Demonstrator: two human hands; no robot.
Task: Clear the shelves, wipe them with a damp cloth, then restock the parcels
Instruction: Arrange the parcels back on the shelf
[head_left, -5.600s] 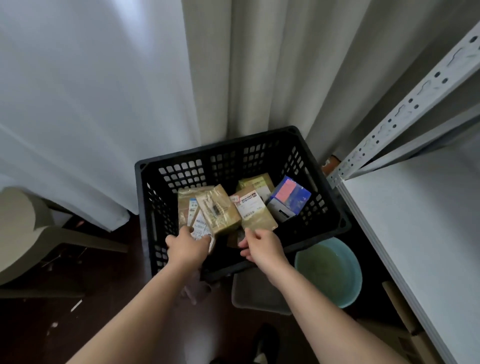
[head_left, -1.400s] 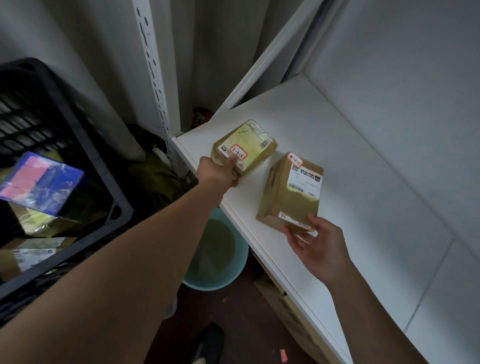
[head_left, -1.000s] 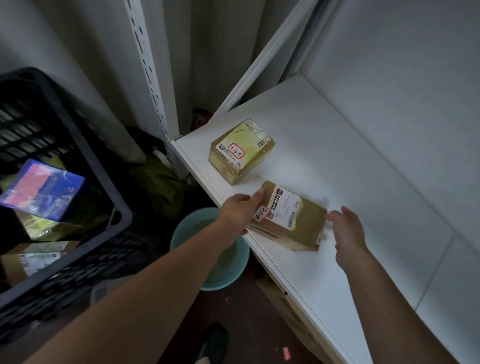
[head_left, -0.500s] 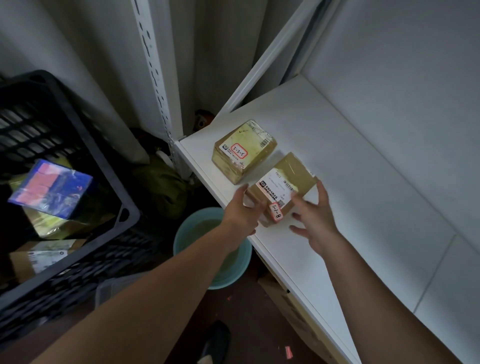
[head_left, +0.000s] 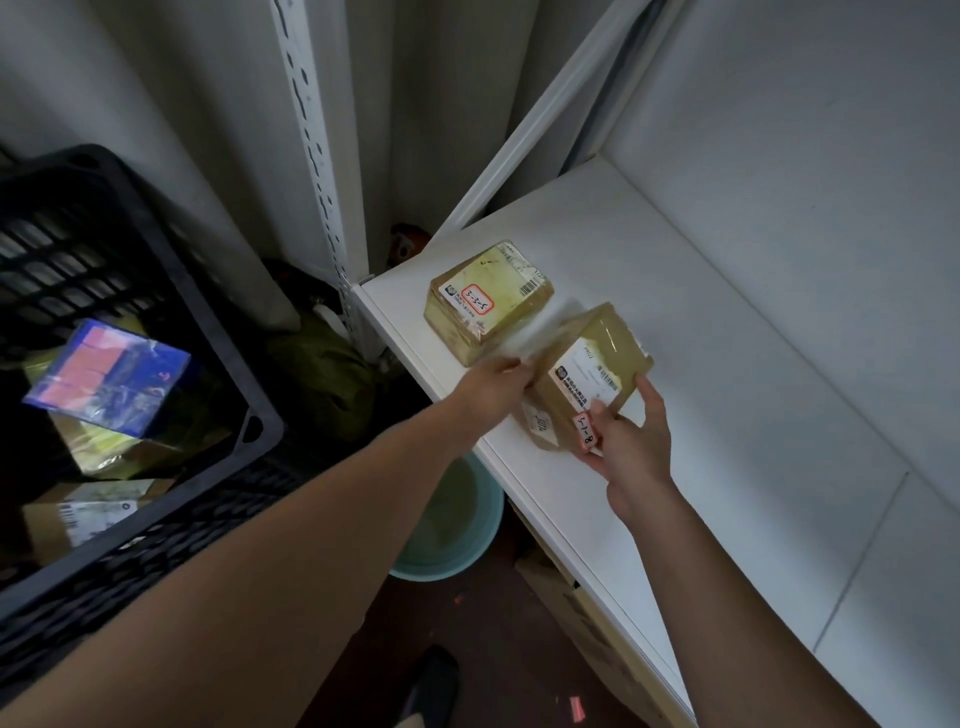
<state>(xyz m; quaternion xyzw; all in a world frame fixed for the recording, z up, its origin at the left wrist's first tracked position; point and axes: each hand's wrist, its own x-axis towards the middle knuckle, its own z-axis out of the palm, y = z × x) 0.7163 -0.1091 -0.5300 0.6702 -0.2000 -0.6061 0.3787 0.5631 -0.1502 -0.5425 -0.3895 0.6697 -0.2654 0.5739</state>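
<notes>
We are holding the second parcel (head_left: 587, 384) between both hands on the white shelf (head_left: 727, 364). Our right hand (head_left: 631, 441) is gripping its near right corner: the thumb is lying on the top label near the pink tag, and the other fingers are curling around the right side. Our left hand (head_left: 493, 387) is touching the parcel's left side; this part is blurred, so we cannot tell if these fingers are closing around it or only pressing. The first parcel (head_left: 488, 299) is lying flat on the shelf just beyond our left fingers, near the shelf's front left corner, and it is standing very close to the parcel we are holding, so there is little room on that side. To the right of our right fingers and behind the parcel, the shelf surface is lying bare up to the back wall (head_left: 805, 182). The front edge of the shelf is running just under our right wrist. Left of our left arm, the black crate (head_left: 156, 270) is holding a blue and pink box (head_left: 106, 376) and more parcels. Under the shelf edge, below our left forearm, a light blue bucket (head_left: 457, 530) is standing on the dark floor. The perforated upright post (head_left: 317, 156) is rising at the shelf corner, beyond the first parcel.
</notes>
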